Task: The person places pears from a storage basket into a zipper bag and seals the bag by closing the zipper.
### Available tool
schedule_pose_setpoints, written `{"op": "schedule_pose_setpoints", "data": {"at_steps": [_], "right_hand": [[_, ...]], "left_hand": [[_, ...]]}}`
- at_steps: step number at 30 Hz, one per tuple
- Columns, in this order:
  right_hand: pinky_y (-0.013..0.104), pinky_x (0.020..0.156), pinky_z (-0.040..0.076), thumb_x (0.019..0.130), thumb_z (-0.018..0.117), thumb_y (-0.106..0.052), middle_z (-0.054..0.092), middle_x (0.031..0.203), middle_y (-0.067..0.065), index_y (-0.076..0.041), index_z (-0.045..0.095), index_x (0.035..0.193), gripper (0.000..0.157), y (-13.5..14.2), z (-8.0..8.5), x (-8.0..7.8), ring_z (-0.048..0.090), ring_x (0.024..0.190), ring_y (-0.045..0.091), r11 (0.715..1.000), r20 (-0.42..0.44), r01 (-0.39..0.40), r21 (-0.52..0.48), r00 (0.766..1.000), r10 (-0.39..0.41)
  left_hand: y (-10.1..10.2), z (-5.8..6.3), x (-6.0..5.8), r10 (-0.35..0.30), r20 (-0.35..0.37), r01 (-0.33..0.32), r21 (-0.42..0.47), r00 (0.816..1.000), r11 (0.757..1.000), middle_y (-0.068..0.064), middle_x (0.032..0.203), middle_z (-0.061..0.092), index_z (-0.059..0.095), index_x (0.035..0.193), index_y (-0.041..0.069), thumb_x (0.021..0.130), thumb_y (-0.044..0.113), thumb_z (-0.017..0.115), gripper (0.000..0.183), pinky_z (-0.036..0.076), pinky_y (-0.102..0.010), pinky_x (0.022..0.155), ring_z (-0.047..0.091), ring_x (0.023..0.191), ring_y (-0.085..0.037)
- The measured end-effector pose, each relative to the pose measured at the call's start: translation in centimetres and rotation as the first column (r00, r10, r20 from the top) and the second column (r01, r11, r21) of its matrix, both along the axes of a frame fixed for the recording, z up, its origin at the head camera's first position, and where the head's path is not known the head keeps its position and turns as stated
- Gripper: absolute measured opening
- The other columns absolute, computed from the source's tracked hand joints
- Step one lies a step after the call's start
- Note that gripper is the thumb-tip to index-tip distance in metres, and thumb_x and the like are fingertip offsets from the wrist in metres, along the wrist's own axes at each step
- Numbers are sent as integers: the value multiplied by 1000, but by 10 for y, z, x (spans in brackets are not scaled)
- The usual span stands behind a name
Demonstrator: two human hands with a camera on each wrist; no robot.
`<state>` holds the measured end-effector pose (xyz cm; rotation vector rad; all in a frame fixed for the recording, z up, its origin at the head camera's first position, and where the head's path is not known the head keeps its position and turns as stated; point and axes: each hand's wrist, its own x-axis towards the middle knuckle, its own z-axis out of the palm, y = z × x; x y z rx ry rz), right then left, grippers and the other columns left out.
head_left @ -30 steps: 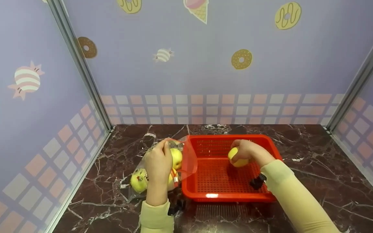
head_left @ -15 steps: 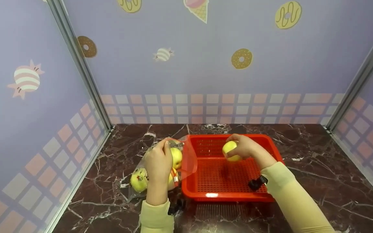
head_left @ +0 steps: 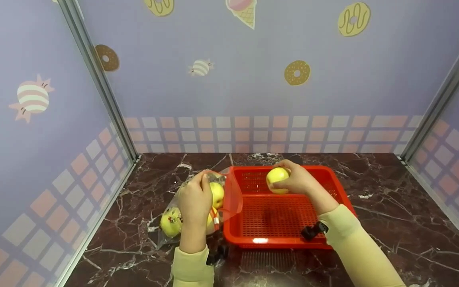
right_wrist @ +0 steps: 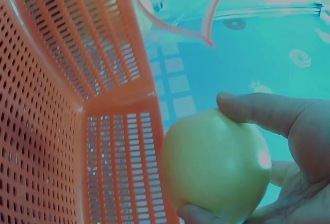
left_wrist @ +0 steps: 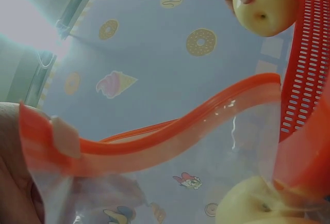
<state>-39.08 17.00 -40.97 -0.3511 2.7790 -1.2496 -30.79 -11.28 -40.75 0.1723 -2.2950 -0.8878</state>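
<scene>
My right hand (head_left: 302,181) grips a yellow apple (head_left: 277,177) between thumb and fingers, held above the red basket. In the right wrist view, the apple (right_wrist: 214,164) appears beside the basket's perforated wall. My left hand (head_left: 195,201) pinches the rim of a clear zip bag (left_wrist: 175,136) with an orange strip along its top. The bag's mouth stands open toward the basket. Inside the bag lie yellow apples, one near the mouth (head_left: 217,195) and another farther left (head_left: 171,223); my left hand hides part of them.
The red plastic basket (head_left: 277,241) stands on a dark marbled tabletop (head_left: 393,223), its left rim against the bag. Behind rises a purple wall (head_left: 253,91) with sweets printed on it, and side panels flank the table.
My right hand has lifted the apple from low in the basket and carried it left toward the bag. The left hand and bag stay in place.
</scene>
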Motion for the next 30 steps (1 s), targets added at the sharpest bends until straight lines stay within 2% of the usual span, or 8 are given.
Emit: {"op": "schedule_pose_setpoints", "data": {"at_steps": [5, 15, 21, 30], "right_hand": [[36, 82, 54, 78, 87, -22, 66, 126, 22, -10, 60, 134, 63, -6, 2, 6, 65, 100, 29, 998, -31, 19, -57, 999, -21], [37, 83, 55, 79, 88, -22, 64, 130, 20, -15, 59, 136, 64, -18, 6, 15, 66, 103, 30, 983, -32, 23, -181, 999, -29], [37, 84, 57, 80, 87, -19, 63, 130, 23, -11, 59, 137, 64, -25, 6, 19, 67, 104, 31, 974, -65, -14, -225, 998, 0], [38, 85, 57, 79, 88, -15, 64, 130, 19, -15, 60, 135, 63, -38, 5, 26, 66, 103, 29, 956, -76, -56, -287, 996, 36]], "left_hand": [[0, 0, -1, 9, 9, -9, -1, 1000, 1000, -18, 101, 79, 79, 116, 9, 103, 21, 59, 27, 56, -58, 82, 74, 86, -44], [0, -1, -2, 25, -8, -25, 2, 1000, 1000, -17, 101, 79, 80, 114, 12, 101, 21, 60, 25, 56, -57, 75, 74, 86, -44], [0, -1, -1, 19, -13, -19, -15, 1000, 1000, -17, 103, 79, 79, 115, 9, 102, 20, 59, 26, 56, -57, 76, 74, 85, -44], [0, 0, 0, 19, 3, -19, -8, 1000, 1000, -18, 103, 79, 79, 116, 9, 102, 21, 59, 27, 56, -57, 76, 74, 86, -45]]}}
